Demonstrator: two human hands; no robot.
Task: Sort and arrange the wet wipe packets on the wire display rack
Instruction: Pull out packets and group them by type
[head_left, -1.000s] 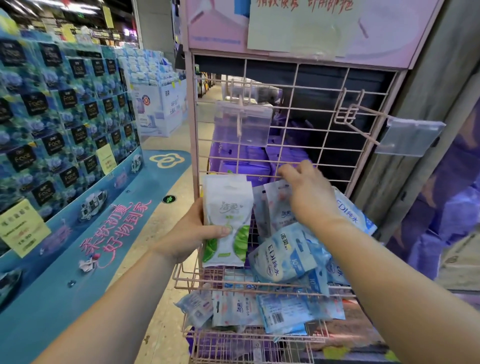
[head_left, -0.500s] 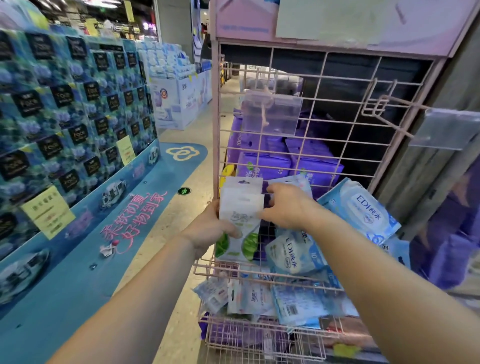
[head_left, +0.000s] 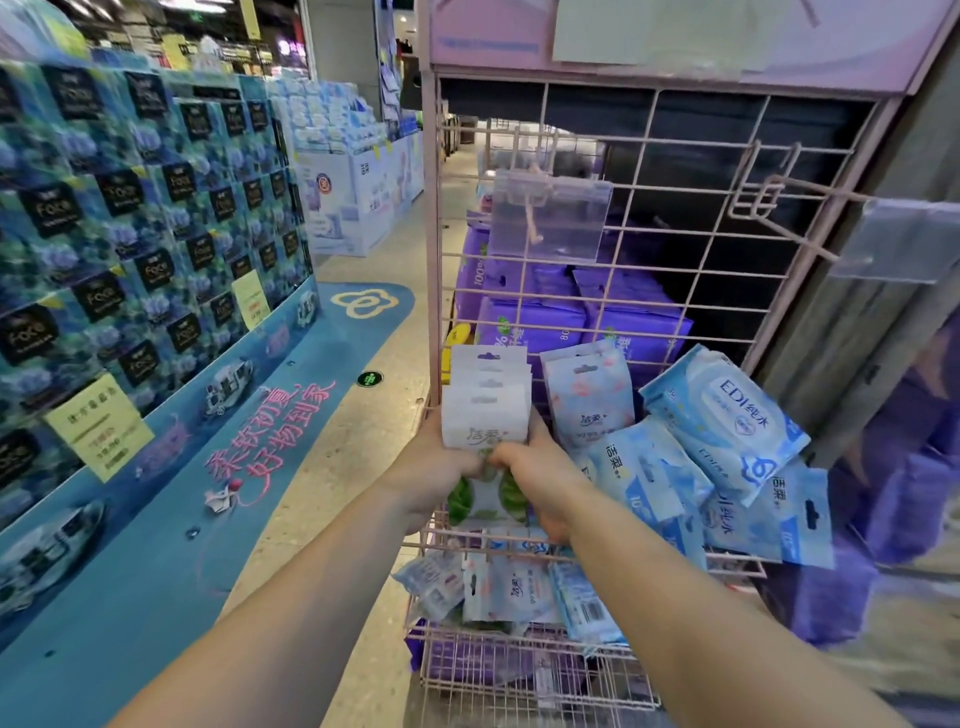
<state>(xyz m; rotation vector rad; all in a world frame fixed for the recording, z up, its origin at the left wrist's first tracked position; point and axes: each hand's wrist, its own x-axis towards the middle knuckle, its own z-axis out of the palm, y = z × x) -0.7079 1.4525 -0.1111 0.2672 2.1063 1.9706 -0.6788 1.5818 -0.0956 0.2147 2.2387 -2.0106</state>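
Observation:
I hold a small stack of white wet wipe packets with green print (head_left: 485, 410) upright at the left side of the pink wire rack (head_left: 649, 312). My left hand (head_left: 436, 470) grips the stack from the left, my right hand (head_left: 540, 475) grips it from the right, thumbs meeting at the front. To the right in the same basket lie a pale blue flowered packet (head_left: 589, 392), a large blue EDI packet (head_left: 727, 421) and more blue packets (head_left: 644, 478). Several packets (head_left: 506, 590) lie jumbled in the lower basket.
Two bare hooks with clear label holders (head_left: 550, 218) (head_left: 898, 239) stick out of the rack's grid. Purple packs (head_left: 587, 317) are stacked behind the rack. A tall blue tissue display (head_left: 130, 234) stands on the left, with floor aisle (head_left: 374, 431) between.
My right hand left the blue packets and came over to the white stack, which both hands now grip. The stack has grown by more white packets. My view has shifted left.

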